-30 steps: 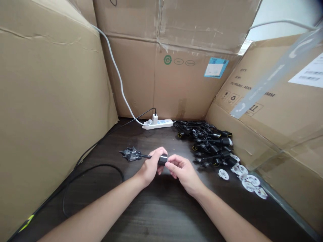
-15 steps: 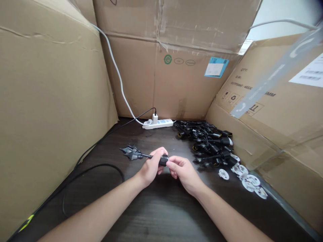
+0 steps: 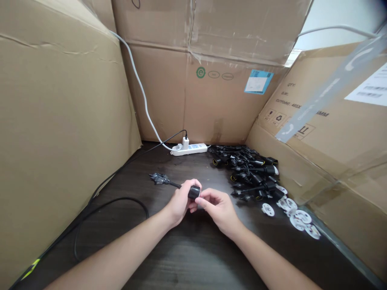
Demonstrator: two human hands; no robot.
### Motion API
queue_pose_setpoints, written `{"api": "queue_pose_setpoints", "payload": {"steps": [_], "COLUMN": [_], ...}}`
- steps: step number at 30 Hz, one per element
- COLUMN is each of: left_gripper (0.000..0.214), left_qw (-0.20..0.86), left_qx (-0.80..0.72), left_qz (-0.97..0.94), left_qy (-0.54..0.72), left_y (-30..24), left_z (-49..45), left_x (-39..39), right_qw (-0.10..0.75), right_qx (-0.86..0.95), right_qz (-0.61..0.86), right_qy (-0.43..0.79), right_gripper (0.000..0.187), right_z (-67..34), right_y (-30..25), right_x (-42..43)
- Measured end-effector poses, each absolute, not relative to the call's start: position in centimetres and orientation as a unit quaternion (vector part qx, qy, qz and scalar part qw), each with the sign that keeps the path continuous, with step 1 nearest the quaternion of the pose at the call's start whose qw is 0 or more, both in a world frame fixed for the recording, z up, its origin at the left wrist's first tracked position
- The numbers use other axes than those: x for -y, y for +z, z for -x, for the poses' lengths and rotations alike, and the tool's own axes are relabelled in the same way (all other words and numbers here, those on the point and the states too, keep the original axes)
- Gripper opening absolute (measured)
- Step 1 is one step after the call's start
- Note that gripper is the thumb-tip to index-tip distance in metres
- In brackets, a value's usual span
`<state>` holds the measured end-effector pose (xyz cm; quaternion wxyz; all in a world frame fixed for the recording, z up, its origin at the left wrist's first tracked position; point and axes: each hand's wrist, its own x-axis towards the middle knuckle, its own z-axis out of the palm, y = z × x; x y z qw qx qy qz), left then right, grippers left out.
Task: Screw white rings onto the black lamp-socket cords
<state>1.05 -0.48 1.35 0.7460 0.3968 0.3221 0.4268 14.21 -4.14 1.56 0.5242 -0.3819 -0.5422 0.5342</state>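
Note:
A black miniature lantern post [image 3: 160, 179] lies across my left hand [image 3: 181, 201], its clear-paned lantern head pointing left. My left fingers are wrapped round the thick black cylindrical base [image 3: 194, 192]. At the right end of that base a thin white edge shows. My right hand [image 3: 216, 205] is closed in a pinch right at this end, thumb and forefinger touching it; what sits between the fingertips is hidden. To the right of my right hand lie several loose white discs [image 3: 267, 209] with small holes.
A heap of similar black lantern posts [image 3: 254, 173], some with yellow wires, lies at the back right. A white power strip [image 3: 190, 149] with a plug stands at the back. Black cable [image 3: 121, 198] loops on the left. Cardboard walls [image 3: 217, 108] enclose the dark tabletop [image 3: 181, 257].
The lantern post has turned in my left hand, its base end now facing more toward me. My right fingertips have shifted slightly left and down along the base's end.

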Motion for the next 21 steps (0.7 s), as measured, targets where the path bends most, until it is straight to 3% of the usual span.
{"api": "queue_pose_setpoints", "payload": {"steps": [8, 12, 15, 21], "left_gripper": [0.029, 0.029, 0.028, 0.029], "left_qw": [0.813, 0.82, 0.804, 0.69], "left_qx": [-0.259, -0.257, -0.265, -0.324], "left_qz": [-0.366, -0.366, -0.377, -0.478], "left_qy": [0.373, 0.357, 0.376, 0.436], "left_y": [1.19, 1.35, 1.57, 1.24], "left_z": [-0.87, -0.87, -0.96, -0.79], "left_x": [0.12, 0.19, 0.41, 0.36], "right_qw": [0.531, 0.524, 0.519, 0.491], "right_qx": [0.534, 0.579, 0.592, 0.54], "right_qz": [0.392, 0.418, 0.437, 0.449], "right_qy": [0.528, 0.465, 0.435, 0.515], "right_gripper": [0.032, 0.028, 0.028, 0.037], "right_z": [-14.12, -14.19, -14.3, -14.79], "right_y": [1.56, 1.64, 1.66, 1.67], "right_x": [4.27, 4.64, 4.7, 3.87]}}
